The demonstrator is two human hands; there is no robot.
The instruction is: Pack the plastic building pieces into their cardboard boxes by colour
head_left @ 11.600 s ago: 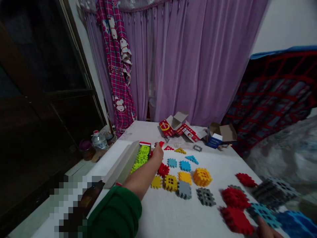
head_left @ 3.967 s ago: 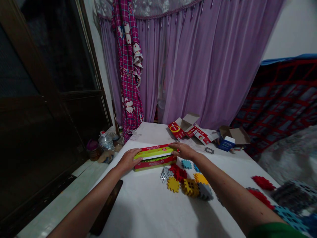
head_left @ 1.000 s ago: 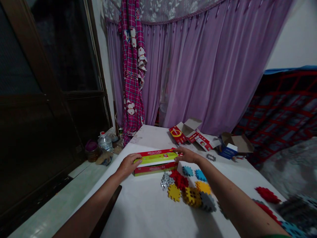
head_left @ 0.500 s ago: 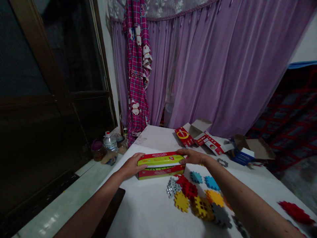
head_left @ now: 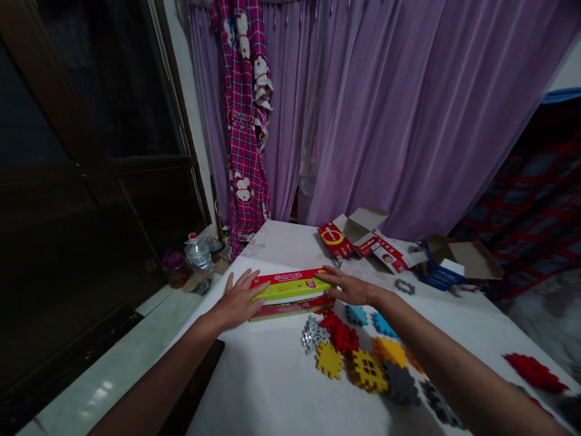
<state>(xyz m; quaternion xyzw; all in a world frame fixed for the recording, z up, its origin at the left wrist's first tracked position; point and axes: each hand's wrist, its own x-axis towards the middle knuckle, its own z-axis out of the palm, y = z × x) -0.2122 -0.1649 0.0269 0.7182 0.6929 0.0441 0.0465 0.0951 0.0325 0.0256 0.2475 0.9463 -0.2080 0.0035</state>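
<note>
A long, low cardboard box [head_left: 290,293] in red and yellow-green lies on the white table. Its lid flap is down, with a thin gap along the front. My left hand [head_left: 236,300] rests against the box's left end, fingers spread and some lying on the lid. At the other end, my right hand [head_left: 347,286] grips the right corner, fingers on top and thumb at the front. Just nearer to me lie gear-edged plastic pieces: grey ones [head_left: 314,334], red ones [head_left: 340,334], a yellow one [head_left: 329,360] and a yellow windowed one [head_left: 370,369].
Opened red boxes [head_left: 336,241] and a blue box [head_left: 442,275] lie at the back right. Blue pieces [head_left: 356,314] and orange ones [head_left: 389,351] are beside my right forearm. A dark flat object [head_left: 204,375] is under my left forearm. A water bottle [head_left: 198,252] stands beyond the table's left edge.
My left hand's fingers have spread out over the box's left end. The lid has tipped slightly, showing more of its red top. The view has tilted down a little.
</note>
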